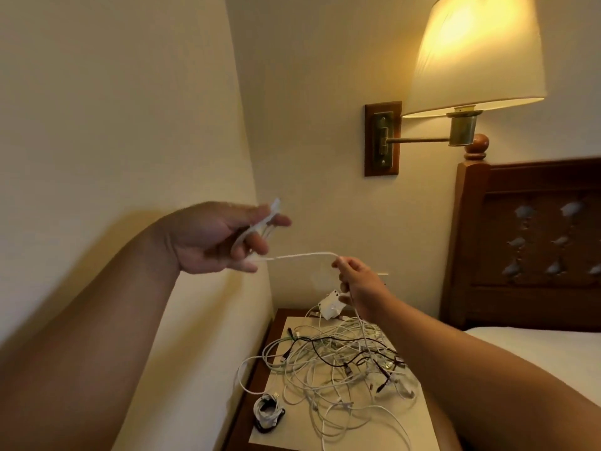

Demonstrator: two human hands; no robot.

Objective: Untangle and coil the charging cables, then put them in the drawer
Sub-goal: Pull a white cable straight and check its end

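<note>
At mid-frame the left hand [221, 237] holds loops of a white cable [305, 254] around its fingers, while the right hand [357, 284] pinches that cable above the tangled cables [341, 362] on the bench [292, 429], lower centre.

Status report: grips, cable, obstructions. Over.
Left grip holds loops of white cable. Right grip pinches the same cable's free run. Tail drops into tangle on nightstand; one coil done beside it.
</note>
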